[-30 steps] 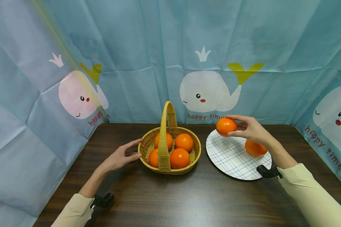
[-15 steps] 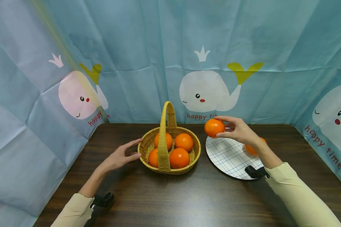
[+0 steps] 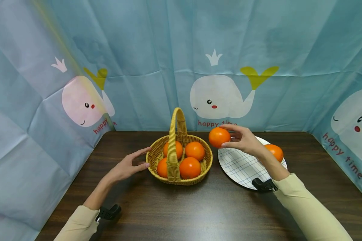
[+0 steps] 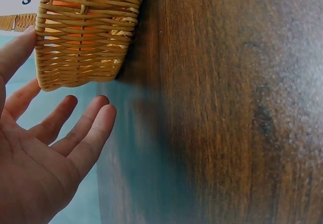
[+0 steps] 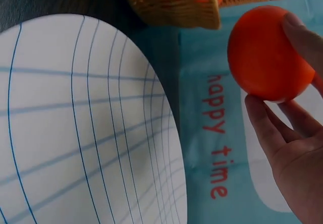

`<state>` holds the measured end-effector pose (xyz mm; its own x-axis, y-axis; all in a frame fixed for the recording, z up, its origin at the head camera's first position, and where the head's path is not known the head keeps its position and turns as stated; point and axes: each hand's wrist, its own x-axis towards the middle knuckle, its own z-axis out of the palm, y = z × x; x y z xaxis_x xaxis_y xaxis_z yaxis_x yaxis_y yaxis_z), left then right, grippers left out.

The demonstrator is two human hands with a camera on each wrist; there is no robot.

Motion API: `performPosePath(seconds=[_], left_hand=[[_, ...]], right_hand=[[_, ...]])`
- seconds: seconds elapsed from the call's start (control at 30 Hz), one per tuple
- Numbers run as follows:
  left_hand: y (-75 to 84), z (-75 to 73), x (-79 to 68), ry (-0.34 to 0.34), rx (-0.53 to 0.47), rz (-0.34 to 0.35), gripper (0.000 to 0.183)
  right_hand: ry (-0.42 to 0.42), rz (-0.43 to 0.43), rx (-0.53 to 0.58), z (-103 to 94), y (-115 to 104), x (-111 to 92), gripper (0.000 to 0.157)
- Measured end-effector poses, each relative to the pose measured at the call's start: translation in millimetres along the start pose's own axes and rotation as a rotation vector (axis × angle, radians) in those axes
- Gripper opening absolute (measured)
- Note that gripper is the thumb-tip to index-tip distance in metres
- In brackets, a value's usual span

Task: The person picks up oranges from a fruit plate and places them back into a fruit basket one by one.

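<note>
My right hand (image 3: 244, 140) pinches a glossy orange (image 3: 219, 137) between thumb and fingers, raised off the table between the plate and the basket. In the right wrist view, the held orange (image 5: 267, 53) appears beside the basket's rim, apart from it. My left hand (image 3: 126, 168) touches the left rim of the yellow wicker basket (image 3: 156, 177) with thumb and finger. Seen from the left wrist, that hand (image 4: 45, 148) has its other fingers spread loosely below the woven wall. Several oranges (image 3: 190, 168) lie in the basket, partly hidden by its arched handle (image 3: 173, 147).
Right of the basket lies a round white plate (image 3: 235, 164) with blue grid lines. Another orange (image 3: 275, 152) sits on it, partly behind my right wrist. A blue whale-print curtain (image 3: 144, 83) hangs along the back edge of the dark wooden table (image 3: 193, 214).
My right hand has carried the orange leftward, from above the plate to near the basket's right rim. The left hand and the basket have stayed in place.
</note>
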<state>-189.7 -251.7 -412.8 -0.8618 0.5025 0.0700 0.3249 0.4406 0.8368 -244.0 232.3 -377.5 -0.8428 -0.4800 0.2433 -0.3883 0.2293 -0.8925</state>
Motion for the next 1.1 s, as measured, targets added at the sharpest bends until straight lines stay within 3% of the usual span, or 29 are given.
performPosePath(seconds=[0.33,0.53,1.1], left_hand=[[-0.1,-0.5,0.2,0.000,-0.002,0.001,0.064],[0.2,-0.4,0.3,0.000,0.001,0.004,0.064],[-0.3,-0.8,-0.1,-0.002,-0.003,-0.005,0.064]], right_hand=[[-0.018,-0.102,0.081,20.4,-1,14,0.067],[-0.008,-0.102,0.152,31.7,-3,20,0.069],[-0.021,-0.107,0.214,55.5,-8,32,0.069]])
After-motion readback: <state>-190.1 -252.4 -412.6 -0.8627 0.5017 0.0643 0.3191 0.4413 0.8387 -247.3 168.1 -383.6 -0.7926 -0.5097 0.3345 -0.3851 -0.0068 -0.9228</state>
